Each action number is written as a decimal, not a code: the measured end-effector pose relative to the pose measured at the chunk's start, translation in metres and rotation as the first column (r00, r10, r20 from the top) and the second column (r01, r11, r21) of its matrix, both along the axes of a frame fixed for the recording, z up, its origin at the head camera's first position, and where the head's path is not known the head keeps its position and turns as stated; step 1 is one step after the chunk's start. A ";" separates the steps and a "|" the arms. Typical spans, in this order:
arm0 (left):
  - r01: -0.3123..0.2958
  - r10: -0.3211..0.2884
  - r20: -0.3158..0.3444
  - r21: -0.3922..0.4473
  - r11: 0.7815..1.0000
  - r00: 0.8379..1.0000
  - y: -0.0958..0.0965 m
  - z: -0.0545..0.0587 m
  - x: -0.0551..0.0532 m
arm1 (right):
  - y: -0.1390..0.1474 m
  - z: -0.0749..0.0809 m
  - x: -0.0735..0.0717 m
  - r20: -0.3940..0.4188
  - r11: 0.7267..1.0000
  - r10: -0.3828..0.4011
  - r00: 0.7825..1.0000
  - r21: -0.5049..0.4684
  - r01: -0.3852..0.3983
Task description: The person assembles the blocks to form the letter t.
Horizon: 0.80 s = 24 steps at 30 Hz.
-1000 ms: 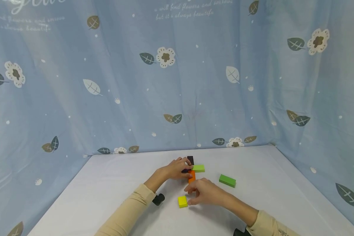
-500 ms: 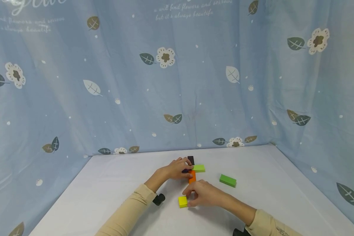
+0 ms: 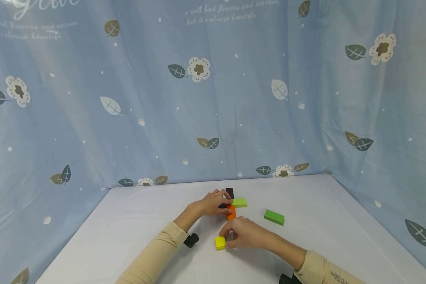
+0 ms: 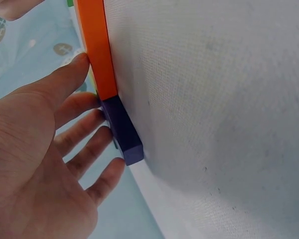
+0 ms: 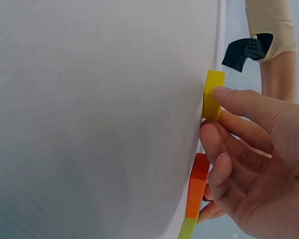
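Observation:
In the head view my left hand (image 3: 212, 203) reaches over the far-middle blocks. Its thumb tip touches the orange block (image 4: 98, 55), and its other fingertips rest along the dark purple block (image 4: 122, 130), loosely extended. These two blocks meet end to end. Nearer the front, my right hand (image 3: 250, 233) pinches the small yellow block (image 5: 214, 93) between thumb and forefinger, with its other fingers curled. The yellow block stays on the table, apart from the orange one. A light green block (image 3: 239, 202) and a black block (image 3: 229, 192) adjoin the far group, partly covered by left fingers.
To the right, a green block (image 3: 274, 217) lies alone on the white tabletop (image 3: 323, 228). A blue patterned curtain (image 3: 234, 98) encloses the back and sides. Black wrist cameras sit under both beige sleeves (image 3: 156, 252).
My right hand has shifted slightly left and its forefinger has come down to the yellow block, narrowing the grip. My left hand and the other blocks keep their places.

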State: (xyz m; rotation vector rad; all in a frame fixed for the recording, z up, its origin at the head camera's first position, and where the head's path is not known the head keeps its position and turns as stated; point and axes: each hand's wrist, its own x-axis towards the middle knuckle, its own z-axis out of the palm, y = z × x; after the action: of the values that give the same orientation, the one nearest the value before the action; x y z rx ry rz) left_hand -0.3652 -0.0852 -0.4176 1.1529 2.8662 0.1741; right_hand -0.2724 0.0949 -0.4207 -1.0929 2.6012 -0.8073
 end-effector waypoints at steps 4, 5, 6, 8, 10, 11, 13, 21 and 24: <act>0.000 0.000 -0.005 -0.002 1.000 1.000 0.000 -0.001 0.000 | 0.000 0.000 0.000 -0.009 1.000 0.003 1.000 0.009 -0.003; -0.001 0.001 -0.008 -0.003 1.000 1.000 0.000 -0.001 0.000 | 0.000 0.000 0.000 -0.013 1.000 0.004 1.000 0.011 -0.004; -0.003 0.003 -0.007 -0.003 1.000 1.000 0.000 -0.001 0.000 | 0.000 0.001 0.000 -0.015 1.000 0.004 1.000 0.013 -0.004; -0.008 0.008 -0.006 -0.004 1.000 1.000 0.000 -0.001 0.001 | 0.000 0.001 0.000 -0.019 1.000 0.006 1.000 0.015 -0.005; -0.013 0.013 -0.004 -0.003 1.000 1.000 0.000 -0.001 0.001 | 0.000 0.001 0.001 -0.018 1.000 0.003 1.000 0.016 -0.003; -0.015 0.015 -0.003 -0.003 1.000 1.000 0.001 0.000 0.002 | 0.000 0.001 0.001 -0.015 1.000 0.001 1.000 0.015 -0.001; -0.017 0.017 -0.001 -0.002 1.000 1.000 0.001 0.000 0.002 | 0.000 0.001 0.001 -0.011 1.000 -0.002 1.000 0.015 0.002; -0.005 0.005 -0.012 0.002 1.000 1.000 0.000 0.000 0.002 | -0.002 0.001 0.001 -0.006 1.000 -0.007 1.000 0.012 0.007; -0.005 0.005 -0.020 -0.001 1.000 1.000 0.000 -0.001 0.002 | -0.002 0.001 0.001 -0.021 1.000 -0.005 1.000 0.015 0.005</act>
State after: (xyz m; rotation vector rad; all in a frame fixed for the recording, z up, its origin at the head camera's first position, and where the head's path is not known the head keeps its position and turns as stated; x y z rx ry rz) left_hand -0.3634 -0.0856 -0.4186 1.1540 2.8861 0.1616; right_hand -0.2717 0.0933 -0.4198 -1.0966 2.6241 -0.7799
